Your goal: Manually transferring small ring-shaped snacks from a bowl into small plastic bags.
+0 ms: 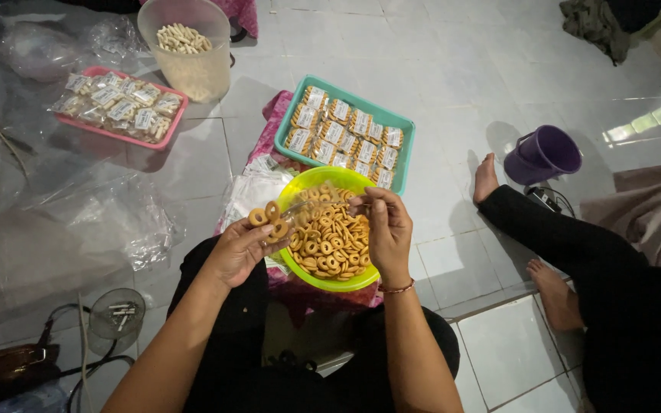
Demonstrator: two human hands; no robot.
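Observation:
My left hand (240, 248) holds a few ring-shaped golden snacks (268, 218) at its fingertips, along with the edge of a small clear plastic bag (300, 208). My right hand (386, 229) pinches the other side of that bag's mouth above a lime-green bowl (309, 182) filled with several ring snacks (330, 243). Both hands hover over the bowl, which rests in front of my lap.
A teal tray (405, 122) of packed snack bags sits beyond the bowl, with a pink tray (115, 131) of packs and a clear tub (185, 46) of pale snacks at far left. Another person's legs (560, 245) and a purple bucket (542, 153) are at right. Loose plastic bags (254, 191) and sheeting lie at left.

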